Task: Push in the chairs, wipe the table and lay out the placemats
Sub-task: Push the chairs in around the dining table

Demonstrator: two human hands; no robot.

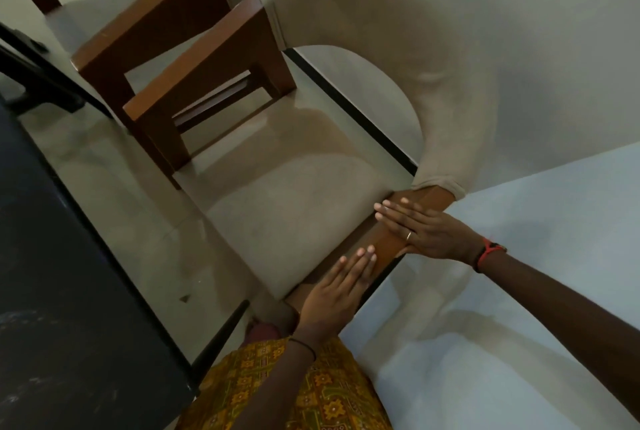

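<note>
Both arms reaching forward to the chair (294, 214), left hand (341, 285) lying flat with straight fingers on its wooden arm (384, 253), right hand (424, 230) pressing flat further along, neither hand grasping, chair standing beside the dark table (69, 256)

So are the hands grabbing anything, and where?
Nothing is gripped. The left hand and right hand lie flat, fingers straight, on the wooden side rail of the beige chair. They press on it rather than hold it.

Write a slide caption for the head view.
The left hand and right hand lie flat on a chair arm beside the table.
</note>
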